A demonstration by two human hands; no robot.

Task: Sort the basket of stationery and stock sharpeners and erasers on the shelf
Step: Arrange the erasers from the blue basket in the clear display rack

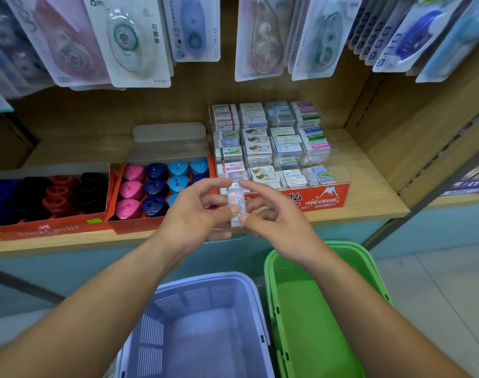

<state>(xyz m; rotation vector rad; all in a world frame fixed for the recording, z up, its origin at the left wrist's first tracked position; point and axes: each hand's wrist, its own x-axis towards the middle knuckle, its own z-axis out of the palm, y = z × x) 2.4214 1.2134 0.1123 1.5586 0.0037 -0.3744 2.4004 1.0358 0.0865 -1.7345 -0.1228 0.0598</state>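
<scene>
Both hands meet in front of the shelf edge around a small wrapped eraser (236, 205), pale with pink print. My left hand (190, 214) pinches it from the left, and my right hand (271, 214) pinches it from the right, with thumbs at its lower end. Just behind them stands the clear eraser display (325, 196) with a red "Hard Eraser" front, filled with several rows of wrapped erasers. To its left are two red cardboard boxes of sharpeners: one (140, 226) with pink, navy and light-blue ones, one (47, 230) with blue, black and red ones.
Below the wooden shelf (369, 211) sit a lilac basket (205, 323) and a green basket (314, 309), side by side; nothing shows inside them. Carded correction tapes (129, 39) hang above the shelf. Tiled floor lies at the right.
</scene>
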